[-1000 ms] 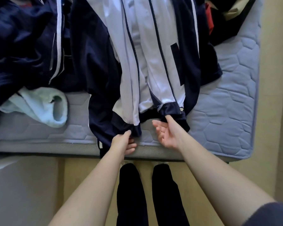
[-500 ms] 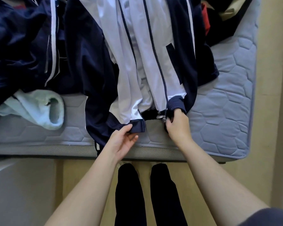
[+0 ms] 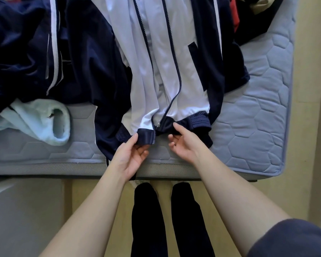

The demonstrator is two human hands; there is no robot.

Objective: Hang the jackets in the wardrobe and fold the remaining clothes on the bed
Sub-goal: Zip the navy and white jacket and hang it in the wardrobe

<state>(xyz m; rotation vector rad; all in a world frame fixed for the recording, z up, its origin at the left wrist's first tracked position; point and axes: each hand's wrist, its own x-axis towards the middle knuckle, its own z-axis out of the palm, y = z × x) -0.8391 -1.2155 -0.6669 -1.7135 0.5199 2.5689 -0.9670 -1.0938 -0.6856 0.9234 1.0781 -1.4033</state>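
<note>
The white-and-navy zip-front track jacket [image 3: 167,71] lies unzipped and front-up across the pale blue quilted mattress [image 3: 258,117], its navy hem band at the mattress's near edge. The left hand [image 3: 130,156] pinches the hem corner of one front panel between thumb and fingers, and just beside it the right hand [image 3: 183,143] has its thumb on the other panel's hem, fingers curled underneath. Toward the mattress's left end lie a pale mint fleece garment [image 3: 44,125] and a heap of dark navy clothes [image 3: 26,43]
</note>
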